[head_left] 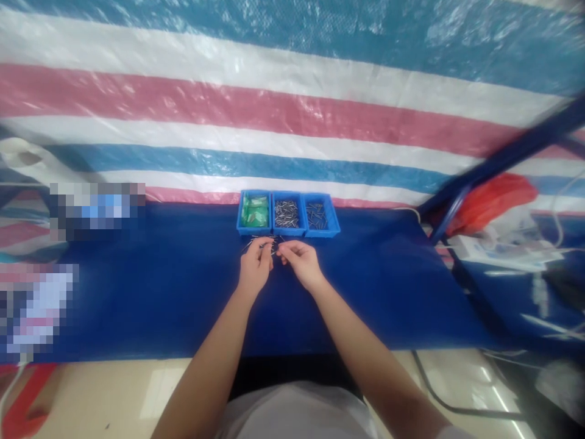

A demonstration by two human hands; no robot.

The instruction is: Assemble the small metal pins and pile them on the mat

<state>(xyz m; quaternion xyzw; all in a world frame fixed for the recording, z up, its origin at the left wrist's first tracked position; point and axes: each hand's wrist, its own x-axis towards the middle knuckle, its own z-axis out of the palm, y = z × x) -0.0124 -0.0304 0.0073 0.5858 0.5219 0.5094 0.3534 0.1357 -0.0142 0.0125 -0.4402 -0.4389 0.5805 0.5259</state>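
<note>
Evidently, the middle bin (289, 232) and right bin (323, 233) hold pins (286, 215); others lie loose by our left hand (255, 263), fingers curled, grip unclear; our right hand (303, 262) pinches a pin (281, 240).

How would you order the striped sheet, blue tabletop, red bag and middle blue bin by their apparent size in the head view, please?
Striped sheet
Blue tabletop
Red bag
Middle blue bin

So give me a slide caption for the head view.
Left hand and right hand handling thin metal pieces before three blue bins on a blue table.
</note>
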